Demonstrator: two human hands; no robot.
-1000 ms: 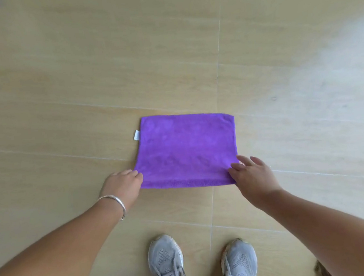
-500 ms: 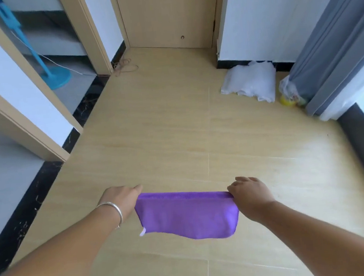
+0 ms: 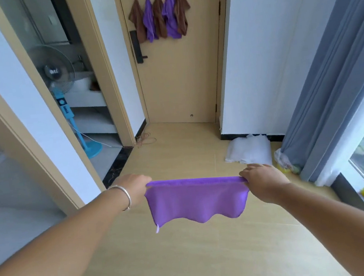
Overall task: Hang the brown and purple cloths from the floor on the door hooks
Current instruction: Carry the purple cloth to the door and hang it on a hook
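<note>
Cloth (image 3: 197, 200) — purple, top edge level between both hands' grips, seemingly taut.

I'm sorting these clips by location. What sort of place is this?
Most likely a home hallway or entry area: a wooden door with hooks holding brown and purple cloths, a standing fan in a side room, and grey curtains beside a window.

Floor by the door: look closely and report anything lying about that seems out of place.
A tangled brown cord lies loose on the floor at the door's left corner, and a crumpled white bundle is heaped against the right wall by the curtain.
</note>
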